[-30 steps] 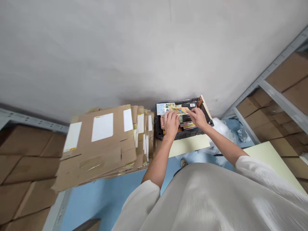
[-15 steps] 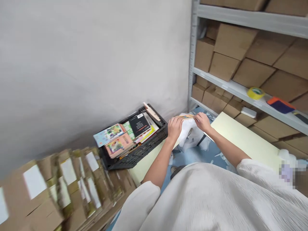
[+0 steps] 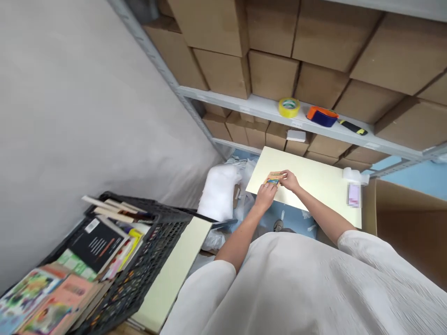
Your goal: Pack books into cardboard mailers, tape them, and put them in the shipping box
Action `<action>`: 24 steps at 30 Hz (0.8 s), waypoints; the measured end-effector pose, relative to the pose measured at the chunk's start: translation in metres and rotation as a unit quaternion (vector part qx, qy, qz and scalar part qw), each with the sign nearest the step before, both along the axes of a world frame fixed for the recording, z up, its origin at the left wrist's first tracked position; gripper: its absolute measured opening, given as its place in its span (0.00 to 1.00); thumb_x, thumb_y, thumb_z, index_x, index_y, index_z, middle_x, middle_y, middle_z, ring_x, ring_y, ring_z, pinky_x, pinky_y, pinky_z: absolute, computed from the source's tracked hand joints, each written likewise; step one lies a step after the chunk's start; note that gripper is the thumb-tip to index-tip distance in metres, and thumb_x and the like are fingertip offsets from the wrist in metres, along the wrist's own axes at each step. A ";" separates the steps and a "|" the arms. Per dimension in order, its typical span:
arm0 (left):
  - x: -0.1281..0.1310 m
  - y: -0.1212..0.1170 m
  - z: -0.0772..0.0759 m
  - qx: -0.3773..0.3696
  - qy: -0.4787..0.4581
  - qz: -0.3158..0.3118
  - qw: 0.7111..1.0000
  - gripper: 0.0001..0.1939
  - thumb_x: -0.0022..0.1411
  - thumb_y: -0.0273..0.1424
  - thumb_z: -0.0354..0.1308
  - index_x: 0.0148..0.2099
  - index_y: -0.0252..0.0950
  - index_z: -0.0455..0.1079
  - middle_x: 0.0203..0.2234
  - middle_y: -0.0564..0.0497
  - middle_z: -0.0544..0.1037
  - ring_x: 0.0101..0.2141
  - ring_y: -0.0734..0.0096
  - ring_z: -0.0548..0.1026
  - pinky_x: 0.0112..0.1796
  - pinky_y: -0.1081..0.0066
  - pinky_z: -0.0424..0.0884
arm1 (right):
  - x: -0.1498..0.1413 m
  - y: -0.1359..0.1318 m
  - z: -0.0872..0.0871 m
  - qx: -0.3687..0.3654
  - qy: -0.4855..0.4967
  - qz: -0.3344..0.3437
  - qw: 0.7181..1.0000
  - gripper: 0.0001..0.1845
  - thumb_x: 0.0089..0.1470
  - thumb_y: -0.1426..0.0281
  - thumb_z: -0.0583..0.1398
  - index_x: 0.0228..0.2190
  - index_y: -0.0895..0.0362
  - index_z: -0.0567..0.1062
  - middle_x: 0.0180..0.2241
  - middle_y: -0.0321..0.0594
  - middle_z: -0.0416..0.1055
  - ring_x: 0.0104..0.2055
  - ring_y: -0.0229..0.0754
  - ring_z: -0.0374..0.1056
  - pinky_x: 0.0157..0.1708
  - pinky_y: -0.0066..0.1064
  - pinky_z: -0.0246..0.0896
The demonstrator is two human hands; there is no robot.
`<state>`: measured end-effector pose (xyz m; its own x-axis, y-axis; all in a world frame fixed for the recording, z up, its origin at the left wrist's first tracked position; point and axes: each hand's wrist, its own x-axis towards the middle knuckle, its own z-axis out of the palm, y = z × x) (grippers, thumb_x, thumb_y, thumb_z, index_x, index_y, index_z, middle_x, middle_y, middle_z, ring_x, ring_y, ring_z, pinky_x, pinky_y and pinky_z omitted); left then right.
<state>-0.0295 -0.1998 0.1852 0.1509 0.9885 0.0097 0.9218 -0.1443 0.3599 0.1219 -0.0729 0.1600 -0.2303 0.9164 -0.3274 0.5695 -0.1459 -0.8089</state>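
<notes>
A small orange book [image 3: 274, 177] with a blue and yellow picture on its cover is between my two hands, over the near left part of a pale yellow tabletop [image 3: 307, 174]. My left hand [image 3: 267, 195] grips its near edge, a ring showing on one finger. Closed on the book's right side is my right hand [image 3: 289, 180], thumb and fingers pinched together. Whether the book rests on the tabletop or is just above it, I cannot tell.
A black plastic crate [image 3: 153, 251] full of books stands at the lower left. Yellow tape [image 3: 289, 107], an orange and blue roll [image 3: 321, 116] and a utility knife [image 3: 353, 127] lie on the shelf ahead. White wrap [image 3: 219, 190] stands left; an open cardboard box [image 3: 412, 228] sits right.
My view has swung right, from the crate side toward the shelves and tabletop. Both hands have carried the book over to the tabletop, and its cover now faces up.
</notes>
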 end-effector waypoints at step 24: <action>-0.012 0.119 -0.105 -0.221 -0.016 -0.214 0.951 0.29 0.72 0.28 0.56 0.72 0.40 0.68 0.71 0.38 0.69 0.67 0.48 0.71 0.66 0.52 0.66 | 0.065 0.016 -0.092 -0.064 -0.152 -0.178 0.970 0.11 0.53 0.73 0.63 0.40 0.53 0.81 0.46 0.40 0.84 0.45 0.45 0.80 0.48 0.38 0.77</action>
<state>-0.0410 -0.0805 0.0804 0.5475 0.7451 -0.3809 0.8003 -0.3331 0.4986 0.1872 -0.0564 0.0678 0.2191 0.8677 -0.4462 0.6740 -0.4653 -0.5738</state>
